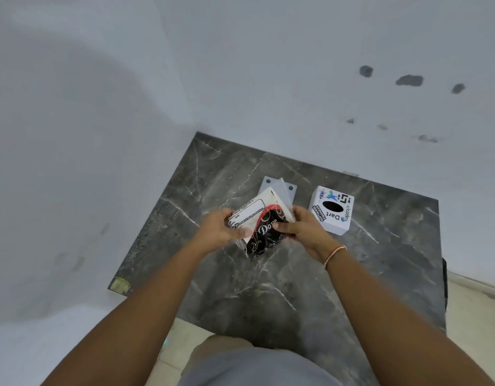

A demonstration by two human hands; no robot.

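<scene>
A flat packet printed black, red and white, with a white label, is held above the dark marble table. My left hand grips its left edge, thumb on top. My right hand pinches its right side, with a thin band round that wrist. A translucent plastic sheet sticks out behind the packet; whether I hold it or it lies on the table I cannot tell.
A white cube box with printed logos and a black oval opening on top stands to the right of my hands. White walls close the table's far and left sides. Light floor tiles show at the right and below.
</scene>
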